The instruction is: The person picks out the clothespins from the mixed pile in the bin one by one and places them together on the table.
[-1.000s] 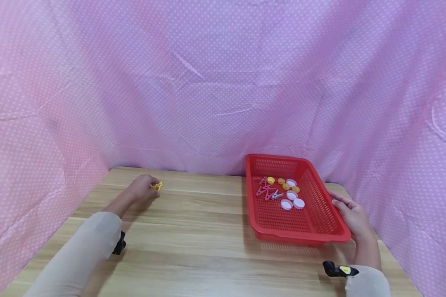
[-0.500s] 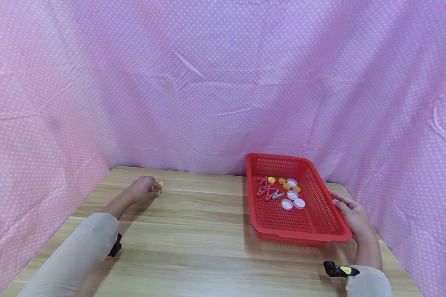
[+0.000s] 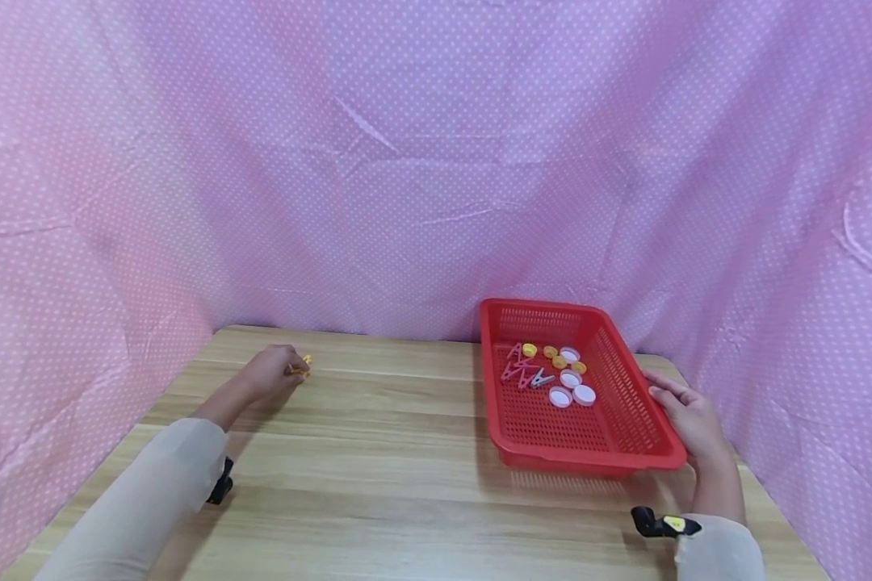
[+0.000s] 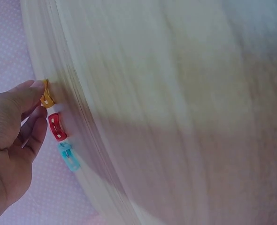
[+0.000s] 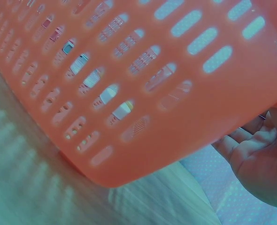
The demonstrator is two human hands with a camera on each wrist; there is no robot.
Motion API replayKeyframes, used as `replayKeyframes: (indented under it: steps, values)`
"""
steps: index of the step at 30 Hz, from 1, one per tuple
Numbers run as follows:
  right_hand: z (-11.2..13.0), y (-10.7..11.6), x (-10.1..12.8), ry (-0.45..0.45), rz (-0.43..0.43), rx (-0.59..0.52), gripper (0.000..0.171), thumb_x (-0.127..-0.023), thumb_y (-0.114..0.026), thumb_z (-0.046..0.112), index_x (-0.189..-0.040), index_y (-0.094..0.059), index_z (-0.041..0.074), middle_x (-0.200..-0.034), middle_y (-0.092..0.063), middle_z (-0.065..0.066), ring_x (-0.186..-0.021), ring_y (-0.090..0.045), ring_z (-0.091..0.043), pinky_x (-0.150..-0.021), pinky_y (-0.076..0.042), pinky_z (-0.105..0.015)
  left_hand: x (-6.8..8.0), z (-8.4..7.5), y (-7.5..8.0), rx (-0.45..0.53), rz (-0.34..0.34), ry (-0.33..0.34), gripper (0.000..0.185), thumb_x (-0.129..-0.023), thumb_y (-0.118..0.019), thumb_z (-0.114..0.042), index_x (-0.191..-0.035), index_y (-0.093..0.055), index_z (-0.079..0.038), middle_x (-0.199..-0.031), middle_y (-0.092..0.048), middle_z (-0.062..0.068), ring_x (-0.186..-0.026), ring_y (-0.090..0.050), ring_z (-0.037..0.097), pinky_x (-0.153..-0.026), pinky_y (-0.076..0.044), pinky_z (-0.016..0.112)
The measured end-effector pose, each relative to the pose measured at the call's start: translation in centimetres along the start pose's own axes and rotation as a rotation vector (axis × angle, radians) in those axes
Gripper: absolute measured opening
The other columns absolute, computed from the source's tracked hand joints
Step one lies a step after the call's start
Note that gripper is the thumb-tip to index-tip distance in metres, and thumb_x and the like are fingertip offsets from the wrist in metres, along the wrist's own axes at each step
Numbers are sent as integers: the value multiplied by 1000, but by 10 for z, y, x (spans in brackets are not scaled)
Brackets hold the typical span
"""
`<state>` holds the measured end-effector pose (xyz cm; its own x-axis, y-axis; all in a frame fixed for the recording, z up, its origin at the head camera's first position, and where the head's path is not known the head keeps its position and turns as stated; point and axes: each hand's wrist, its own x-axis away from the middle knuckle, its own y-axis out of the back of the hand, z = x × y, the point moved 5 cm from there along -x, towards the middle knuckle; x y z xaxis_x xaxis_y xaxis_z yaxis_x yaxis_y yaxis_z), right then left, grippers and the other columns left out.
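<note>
In the head view my left hand (image 3: 272, 371) is at the far left of the wooden table, with a yellow clothespin (image 3: 306, 360) at its fingertips. The left wrist view has thumb and forefinger pinching this yellow clothespin (image 4: 47, 96) near the table edge. A red clothespin (image 4: 57, 127) and a teal clothespin (image 4: 69, 156) lie in a row below it; the head view does not show these two. On the right, my right hand (image 3: 693, 424) grips the side rim of a red plastic basket (image 3: 490, 403). The right wrist view sees the basket's slotted wall (image 5: 176, 122), with the fingers partly hidden behind it.
Inside the basket are several pink clothespins (image 3: 516, 371), a grey clothespin (image 3: 541, 378), several white caps (image 3: 584, 395) and several yellow caps (image 3: 529, 350). The wooden tabletop (image 3: 378, 452) spans between the hands. A pink dotted cloth (image 3: 421, 177) hangs behind and at both sides.
My left hand has shifted slightly left along with the yellow clothespin. The right hand and basket stay where they were.
</note>
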<state>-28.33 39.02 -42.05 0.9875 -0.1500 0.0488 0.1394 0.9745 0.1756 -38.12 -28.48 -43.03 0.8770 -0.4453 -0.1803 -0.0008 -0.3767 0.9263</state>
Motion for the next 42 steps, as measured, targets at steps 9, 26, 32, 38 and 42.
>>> replayKeyframes:
  steps: [9,26,32,38,42]
  values:
    - [-1,1,-2,3,-1,-14,59,-105,-59,35,-157,-42,12,-100,-69,21,-89,-72,-6,-75,-61,-29,-11,-4,5,-1,-27,-41,15,-87,-74,3,-102,-76,5,-93,-70,11,-82,-66,26,-76,-57,45]
    - [-2,1,0,50,33,-99,47,-103,-63,32,-148,-57,21,-101,-73,17,-87,-73,-8,-72,-61,-28,-78,-88,-10,170,-41,-54,23,-96,-70,-8,-116,-72,5,-106,-73,17,-91,-70,28,-80,-58,42]
    - [-3,2,1,38,28,-109,47,-103,-63,31,-149,-56,21,-101,-73,17,-87,-72,-7,-73,-61,-27,-109,-128,-24,222,-71,-74,23,-96,-70,-8,-114,-72,6,-102,-74,15,-91,-71,27,-83,-58,39]
    - [-2,0,1,25,26,-90,51,-103,-63,32,-151,-53,20,-101,-72,17,-87,-72,-7,-73,-61,-28,-132,-161,-35,230,-104,-107,23,-97,-69,-9,-117,-72,1,-99,-73,10,-88,-68,22,-82,-57,36]
    - [-1,1,-1,8,18,-55,57,-104,-61,35,-155,-46,17,-102,-70,19,-89,-72,-8,-74,-61,-30,-145,-182,-38,216,-144,-159,22,-97,-70,-9,-116,-73,2,-96,-73,10,-85,-67,21,-80,-56,34]
